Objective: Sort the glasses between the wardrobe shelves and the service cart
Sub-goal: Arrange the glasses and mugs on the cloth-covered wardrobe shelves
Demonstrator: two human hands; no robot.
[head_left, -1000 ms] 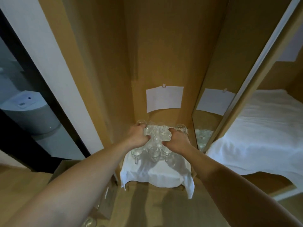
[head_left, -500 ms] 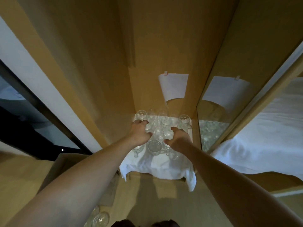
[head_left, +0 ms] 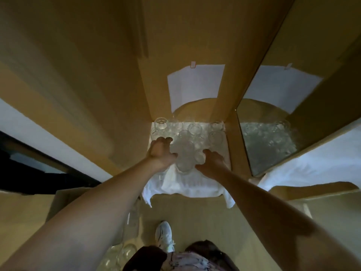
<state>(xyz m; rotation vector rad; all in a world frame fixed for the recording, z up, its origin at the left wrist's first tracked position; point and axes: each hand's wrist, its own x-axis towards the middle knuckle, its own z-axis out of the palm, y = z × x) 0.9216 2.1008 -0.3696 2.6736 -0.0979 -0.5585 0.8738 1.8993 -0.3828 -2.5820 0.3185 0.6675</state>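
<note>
Several clear glasses (head_left: 195, 130) stand packed on a white cloth (head_left: 195, 187) that covers a wardrobe shelf and hangs over its front edge. My left hand (head_left: 160, 155) reaches in from the left, thumb and fingers curled round a glass (head_left: 184, 159) in the middle of the group. From the right, my right hand (head_left: 213, 163) has its fingers curled against the glasses beside that one. One glass (head_left: 161, 123) stands apart in the back left corner. Exactly which glass each hand holds is blurred.
Wooden wardrobe walls close in on both sides. A white paper sheet (head_left: 195, 85) hangs on the back panel. A mirror (head_left: 269, 145) on the right reflects the glasses. A cardboard box (head_left: 64, 200) with more glasses (head_left: 121, 255) sits low left. My shoe (head_left: 164, 235) is on the floor.
The view has tilted down, showing my shoe and the floor. Both hands have stayed among the glasses and slid slightly toward the front of the shelf.
</note>
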